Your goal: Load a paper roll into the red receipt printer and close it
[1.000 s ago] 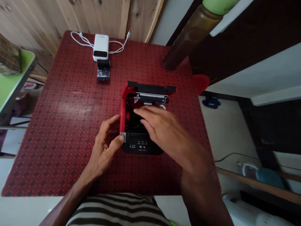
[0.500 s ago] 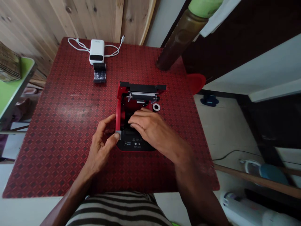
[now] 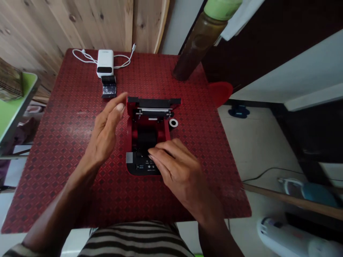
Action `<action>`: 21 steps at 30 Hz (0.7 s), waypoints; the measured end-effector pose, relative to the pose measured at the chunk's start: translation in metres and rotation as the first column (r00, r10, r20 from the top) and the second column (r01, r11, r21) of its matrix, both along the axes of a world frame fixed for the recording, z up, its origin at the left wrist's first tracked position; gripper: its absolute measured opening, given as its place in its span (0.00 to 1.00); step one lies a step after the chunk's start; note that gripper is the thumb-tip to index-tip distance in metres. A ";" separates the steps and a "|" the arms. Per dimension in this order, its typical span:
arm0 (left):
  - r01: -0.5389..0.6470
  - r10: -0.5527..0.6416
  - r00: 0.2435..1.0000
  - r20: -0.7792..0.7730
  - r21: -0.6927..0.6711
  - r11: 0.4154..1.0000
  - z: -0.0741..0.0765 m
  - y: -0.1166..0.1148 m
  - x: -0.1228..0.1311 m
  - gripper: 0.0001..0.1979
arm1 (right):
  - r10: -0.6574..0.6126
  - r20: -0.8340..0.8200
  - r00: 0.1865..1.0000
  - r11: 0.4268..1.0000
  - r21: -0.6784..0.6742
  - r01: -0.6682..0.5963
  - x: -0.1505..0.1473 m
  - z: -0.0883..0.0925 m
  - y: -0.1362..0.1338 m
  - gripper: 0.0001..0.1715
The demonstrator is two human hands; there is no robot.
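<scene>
1. Green-topped side table [image 3: 13,94] at the far left edge, a woven, checked box [image 3: 9,82] resting on it; plank wall of pale knotted wood behind.
2. Table [image 3: 66,150] covered in a red cloth with a fine diamond pattern, slightly glossy.
3. At the far left of the table: a white, rounded rectangular power bank [image 3: 105,63] with a thin white cable [image 3: 85,57] looped beside it. A small black block [image 3: 109,86], its surface scuffed, lies just in front, touching or nearly so.
4. Left hand [image 3: 105,130]: raised above the cloth just left of the printer, fingers loosely extended and apart, holding nothing. Fingertips near the lid's left corner; contact cannot be confirmed.
5. Printer [image 3: 147,135]: a small red-and-black plastic box at table centre, lid [image 3: 154,102] hinged open and standing at the rear, a metal bar across it. Dark cavity exposed; black control panel with small buttons at the front.
6. Right hand [image 3: 177,167]: fingers extended, close together, resting on the front panel's right part, gripping nothing.
7. Small white ring [image 3: 173,123] lying flat just right of the printer.
8. Brown cylindrical post [image 3: 193,46] with a green band, standing at the table's far right.
</scene>
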State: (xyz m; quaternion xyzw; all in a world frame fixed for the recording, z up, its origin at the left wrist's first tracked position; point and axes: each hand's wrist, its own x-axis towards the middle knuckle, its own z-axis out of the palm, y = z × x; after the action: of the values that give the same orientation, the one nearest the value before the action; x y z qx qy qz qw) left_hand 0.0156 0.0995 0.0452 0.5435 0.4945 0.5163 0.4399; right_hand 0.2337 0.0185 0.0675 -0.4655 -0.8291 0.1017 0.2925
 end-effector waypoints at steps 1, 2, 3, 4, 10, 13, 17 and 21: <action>0.027 -0.027 1.000 0.012 0.013 1.000 0.001 0.004 0.002 0.25 | -0.008 0.001 1.000 1.000 0.008 0.008 0.000 0.000 -0.003 0.14; 0.046 -0.047 0.999 0.026 0.026 0.999 0.000 0.007 0.004 0.24 | -0.013 0.005 1.000 1.000 0.017 0.013 0.000 0.001 -0.005 0.14; 0.051 -0.052 0.998 0.036 0.039 0.998 0.000 0.008 0.005 0.23 | -0.018 0.014 1.000 0.999 0.029 0.017 0.000 0.001 -0.007 0.15; 0.041 -0.043 0.998 0.040 0.046 0.998 -0.001 0.008 0.006 0.22 | -0.023 0.029 0.999 0.999 0.042 0.022 0.000 0.000 -0.008 0.15; 0.004 -0.004 1.000 0.008 0.054 0.999 0.002 -0.003 0.006 0.20 | -0.101 0.099 0.990 0.977 0.199 0.080 -0.009 -0.005 -0.012 0.14; -0.013 0.013 1.000 0.006 0.051 0.999 0.001 -0.013 0.005 0.12 | -0.108 0.108 0.988 0.963 0.257 0.077 -0.010 -0.007 -0.016 0.14; -0.029 0.033 0.998 0.055 -0.069 0.997 -0.008 -0.031 0.001 0.23 | -0.138 0.107 0.985 0.952 0.290 0.102 -0.009 -0.010 -0.025 0.14; 0.043 -0.026 0.995 0.096 -0.180 0.983 -0.017 -0.048 -0.001 0.30 | -0.204 0.079 0.976 0.929 0.329 0.168 -0.010 -0.015 -0.026 0.13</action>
State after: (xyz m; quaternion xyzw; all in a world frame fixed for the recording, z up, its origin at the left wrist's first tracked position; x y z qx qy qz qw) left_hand 0.0147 0.0515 0.0286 0.4849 0.5091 0.4858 0.5193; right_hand 0.2240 -0.0076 0.0530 -0.4933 -0.8018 -0.0886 0.3254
